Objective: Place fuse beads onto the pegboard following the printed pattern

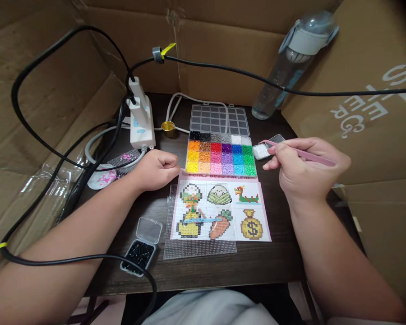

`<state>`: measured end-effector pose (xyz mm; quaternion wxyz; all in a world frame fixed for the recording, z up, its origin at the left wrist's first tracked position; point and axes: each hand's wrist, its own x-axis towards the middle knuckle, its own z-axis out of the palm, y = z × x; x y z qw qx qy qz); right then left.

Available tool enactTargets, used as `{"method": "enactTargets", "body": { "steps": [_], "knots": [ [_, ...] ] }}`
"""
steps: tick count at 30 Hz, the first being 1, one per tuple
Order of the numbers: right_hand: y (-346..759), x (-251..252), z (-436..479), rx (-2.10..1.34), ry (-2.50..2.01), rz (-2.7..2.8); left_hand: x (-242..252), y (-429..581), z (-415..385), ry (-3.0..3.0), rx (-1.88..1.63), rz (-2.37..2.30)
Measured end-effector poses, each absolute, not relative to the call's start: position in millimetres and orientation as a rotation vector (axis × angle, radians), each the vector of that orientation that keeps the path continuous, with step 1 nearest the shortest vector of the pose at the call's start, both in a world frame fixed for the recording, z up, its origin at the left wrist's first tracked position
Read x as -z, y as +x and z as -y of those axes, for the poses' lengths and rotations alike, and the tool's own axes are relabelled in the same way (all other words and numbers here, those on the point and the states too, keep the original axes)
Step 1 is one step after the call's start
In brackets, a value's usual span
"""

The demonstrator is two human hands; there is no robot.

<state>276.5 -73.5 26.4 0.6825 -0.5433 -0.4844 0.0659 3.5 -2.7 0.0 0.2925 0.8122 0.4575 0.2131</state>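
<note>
Pink tweezers (307,155) rest in my right hand (301,167), pinched between thumb and fingers. Their tips reach over a small clear box of white beads (261,151). My left hand (159,169) is curled into a fist on the table, left of the bead organizer (221,154), whose sections hold beads in many colors; I see nothing in that fist. Below the organizer lies a printed pattern sheet (252,203) with a carrot, a dragon and a money bag. A clear pegboard (199,249) partly covers it, with beads placed on its upper left figure.
An open box of black beads (138,256) sits at the front left. A power strip (141,124) with black cables (223,67), a gold round tin (168,129) and a water bottle (287,67) stand farther back. Cardboard walls (230,49) enclose the table.
</note>
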Motion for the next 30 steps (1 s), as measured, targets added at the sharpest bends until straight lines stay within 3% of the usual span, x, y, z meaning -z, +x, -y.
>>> {"method": "enactTargets", "body": {
  "steps": [30],
  "knots": [
    [277.0, -21.1, 71.8, -0.155, -1.199, 1.129, 1.1, 2.4, 5.3, 2.16, -0.586, -1.203]
  ]
}}
